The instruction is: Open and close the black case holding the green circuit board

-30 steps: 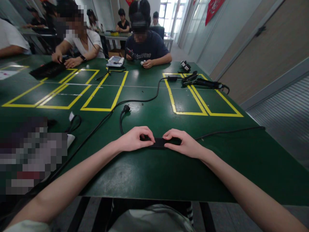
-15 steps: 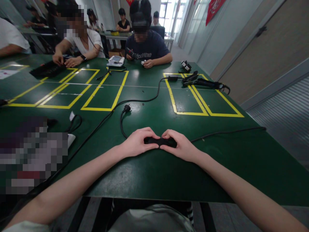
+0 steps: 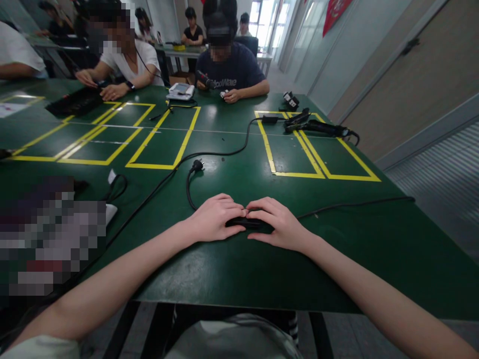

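Observation:
A dark, elongated bundle of black power cord (image 3: 249,223) lies on the green table (image 3: 224,269), mostly covered by my hands. My left hand (image 3: 219,219) curls over its left end, thumb on the near side and fingers on top. From the right, my right hand (image 3: 277,222) wraps the other end, with fingers over it and the thumb along the near side. The fingertips of both hands almost meet in the middle. A cord with a two-pin plug (image 3: 198,165) runs out beyond my left hand. Another length of black cable (image 3: 355,205) stretches right from behind my right hand.
A long black cord (image 3: 220,155) crosses the table to a black hair-iron-like tool (image 3: 318,128) at the back right. Yellow tape outlines (image 3: 149,167) mark the tabletop. A blurred-out item (image 3: 56,239) lies left. Across sit co-workers, one with a black tray (image 3: 73,103).
My fingers have shifted from pinching the bundle's near and far sides to lying over its top. The thumbs have spread slightly. The view has tilted a little.

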`<state>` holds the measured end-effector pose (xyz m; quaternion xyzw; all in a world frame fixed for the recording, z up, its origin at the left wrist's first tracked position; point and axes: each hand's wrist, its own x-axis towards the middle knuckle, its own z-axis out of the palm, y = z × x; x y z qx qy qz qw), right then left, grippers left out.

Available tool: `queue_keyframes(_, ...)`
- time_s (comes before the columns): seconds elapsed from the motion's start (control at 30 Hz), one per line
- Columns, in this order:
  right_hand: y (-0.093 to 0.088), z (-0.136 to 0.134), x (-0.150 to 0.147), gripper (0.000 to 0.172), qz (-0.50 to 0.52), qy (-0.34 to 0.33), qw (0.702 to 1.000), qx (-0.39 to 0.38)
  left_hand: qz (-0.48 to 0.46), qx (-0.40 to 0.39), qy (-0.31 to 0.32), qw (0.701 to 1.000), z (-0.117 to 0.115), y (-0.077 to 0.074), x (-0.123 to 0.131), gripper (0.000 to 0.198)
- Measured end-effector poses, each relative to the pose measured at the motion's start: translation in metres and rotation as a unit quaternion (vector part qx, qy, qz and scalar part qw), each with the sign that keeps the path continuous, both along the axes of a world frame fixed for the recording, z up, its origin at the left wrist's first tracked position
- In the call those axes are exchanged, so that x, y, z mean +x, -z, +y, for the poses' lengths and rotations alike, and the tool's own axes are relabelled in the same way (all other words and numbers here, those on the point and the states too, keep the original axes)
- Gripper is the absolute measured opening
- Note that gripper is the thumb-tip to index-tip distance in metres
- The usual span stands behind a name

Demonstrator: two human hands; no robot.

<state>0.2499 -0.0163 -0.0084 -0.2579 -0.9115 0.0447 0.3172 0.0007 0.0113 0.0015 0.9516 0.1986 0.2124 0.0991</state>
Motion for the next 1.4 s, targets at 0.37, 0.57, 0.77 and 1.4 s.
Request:
queue_keyframes(0.37, 0.002, -0.002, -0.006, 0.023, 0.018, 0.063, 0.996, 0.056, -0.006, 0.016, -0.026, 1.0, 0.006, 0.006, 0.001, 0.037)
queue_keyframes(0.57, 0.004, 0.001, -0.006, 0.025, 0.03, 0.055, 0.995, 0.075, -0.004, 0.04, -0.026, 0.999, 0.007, 0.011, 0.001, 0.035)
queue_keyframes(0.77, 0.003, 0.003, -0.009, 0.023, 0.059, 0.044, 0.994, 0.077, -0.009, 0.045, -0.019, 0.999, 0.009, 0.009, 0.0, 0.039)
queue_keyframes(1.4, -0.013, 0.01, 0.022, 0.011, 0.107, 0.095, 0.989, 0.032, -0.03, 0.139, -0.092, 0.986, 0.015, 0.003, -0.006, 0.041)
